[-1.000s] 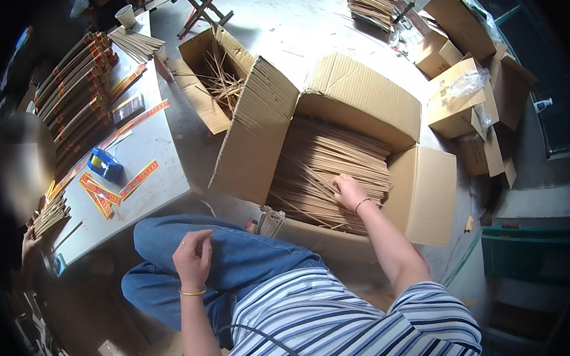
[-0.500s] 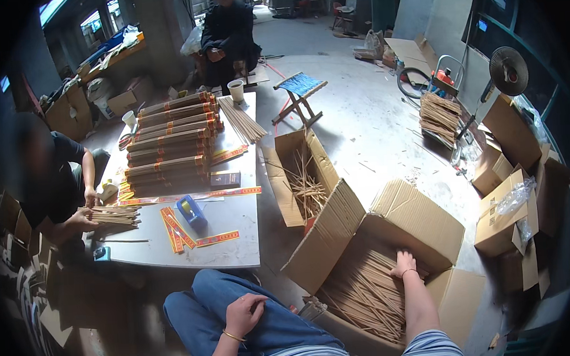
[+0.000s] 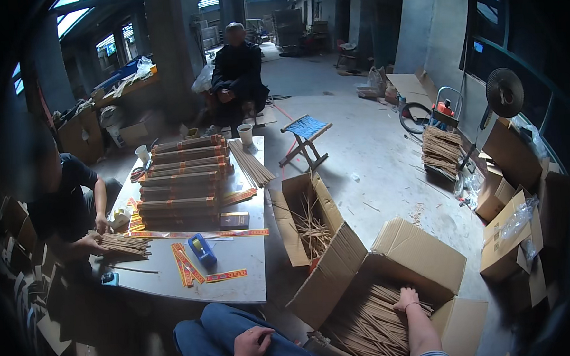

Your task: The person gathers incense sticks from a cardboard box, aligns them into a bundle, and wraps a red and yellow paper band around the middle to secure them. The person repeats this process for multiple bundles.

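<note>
My right hand (image 3: 407, 298) reaches into an open cardboard box (image 3: 419, 250) at the lower right. Its fingers curl down onto thin brown sticks (image 3: 369, 328) that lie in a loose heap there; the fingertips are partly hidden among them. On my thigh, in blue trousers, rests my left hand (image 3: 250, 345), with loosely bent fingers and nothing in it. A person (image 3: 60, 196) at the table's left side holds a bundle of similar sticks (image 3: 124, 245) in both hands.
The white table (image 3: 242, 288) carries banded stick bundles (image 3: 182, 177), a blue tape dispenser (image 3: 202, 250), red-and-yellow strips (image 3: 225, 275) and cups. Beyond my box stand another stick box (image 3: 305, 193) and a folding stool (image 3: 305, 128). Another person (image 3: 237, 71) sits behind the table. A fan (image 3: 505, 92) and cartons line the right.
The view has tilted up, so the table and far room sit lower in the picture. My right hand stays in the box among the sticks; my left hand remains on my thigh.
</note>
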Tool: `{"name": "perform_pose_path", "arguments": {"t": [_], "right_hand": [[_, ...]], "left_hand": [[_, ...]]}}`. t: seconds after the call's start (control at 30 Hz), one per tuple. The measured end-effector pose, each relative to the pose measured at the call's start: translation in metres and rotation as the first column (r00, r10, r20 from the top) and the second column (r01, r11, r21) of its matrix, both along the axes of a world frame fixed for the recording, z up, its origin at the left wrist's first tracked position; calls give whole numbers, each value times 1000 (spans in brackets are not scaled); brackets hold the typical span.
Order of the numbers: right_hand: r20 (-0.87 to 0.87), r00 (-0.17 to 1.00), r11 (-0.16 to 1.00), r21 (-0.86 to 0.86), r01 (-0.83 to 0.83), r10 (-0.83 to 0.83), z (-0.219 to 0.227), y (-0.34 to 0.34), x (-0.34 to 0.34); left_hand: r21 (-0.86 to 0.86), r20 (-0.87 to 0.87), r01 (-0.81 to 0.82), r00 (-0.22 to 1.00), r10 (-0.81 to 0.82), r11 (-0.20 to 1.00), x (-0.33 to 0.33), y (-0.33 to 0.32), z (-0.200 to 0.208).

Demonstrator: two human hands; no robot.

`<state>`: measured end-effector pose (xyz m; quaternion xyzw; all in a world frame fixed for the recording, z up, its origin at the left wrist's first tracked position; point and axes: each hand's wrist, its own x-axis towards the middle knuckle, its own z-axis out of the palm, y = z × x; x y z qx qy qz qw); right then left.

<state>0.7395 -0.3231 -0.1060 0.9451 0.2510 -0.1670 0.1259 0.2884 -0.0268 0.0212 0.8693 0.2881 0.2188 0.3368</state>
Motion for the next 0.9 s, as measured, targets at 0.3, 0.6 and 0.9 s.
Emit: {"name": "perform_pose_path", "arguments": {"t": [0.3,0.6,0.9], "right_hand": [[-29,999,996,81,44,-42,-2,-5,-11],[41,998,986,158,50,-57,44,0,-18],[66,997,961,269,-63,47,84,-20,-28]], "left_hand": [[5,16,0,1000,0,1000,-4,-1,3],[22,42,19,999,-20,1000,-7,1,0],[-7,56,30,998,-30,1000,-10,2,1]]}}
